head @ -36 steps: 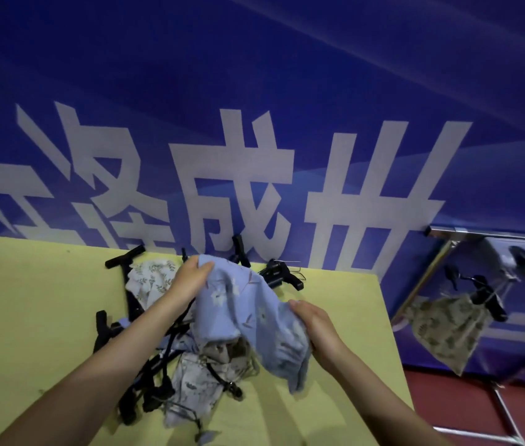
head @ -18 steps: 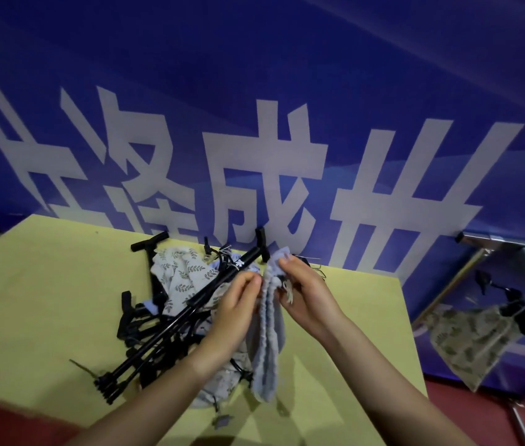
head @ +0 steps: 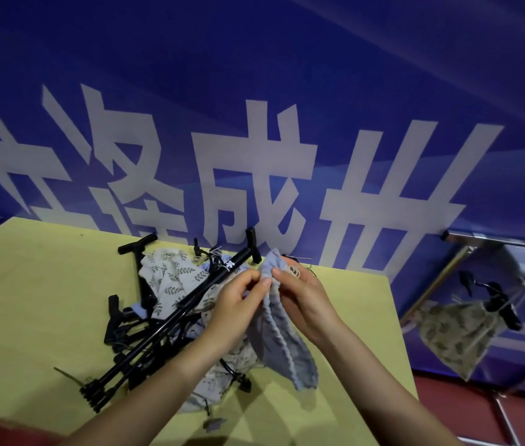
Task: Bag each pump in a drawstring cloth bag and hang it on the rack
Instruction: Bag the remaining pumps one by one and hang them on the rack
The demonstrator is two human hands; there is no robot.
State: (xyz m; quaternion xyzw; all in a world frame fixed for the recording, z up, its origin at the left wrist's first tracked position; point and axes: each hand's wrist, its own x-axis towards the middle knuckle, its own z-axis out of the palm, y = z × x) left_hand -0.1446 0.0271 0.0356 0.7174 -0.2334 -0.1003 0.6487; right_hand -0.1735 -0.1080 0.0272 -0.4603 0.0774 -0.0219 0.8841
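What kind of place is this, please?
Probably an event hall or staged work area, not a home: a big blue printed banner behind a yellow table, and a metal rack holding one bagged item.

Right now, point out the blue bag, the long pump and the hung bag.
blue bag [head: 282,349]: head view, hanging cloth.
long pump [head: 190,296]: head view, mid-barrel.
hung bag [head: 454,336]: head view, leaf-print cloth.

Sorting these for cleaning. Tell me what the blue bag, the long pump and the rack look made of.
Blue bag: soft woven cloth, matte; it hangs in limp folds, pinched at its gathered rim by the left hand and right hand.
Long pump: rigid black tube, slightly glossy, probably painted metal or plastic.
Rack: shiny silvery bars, likely metal.
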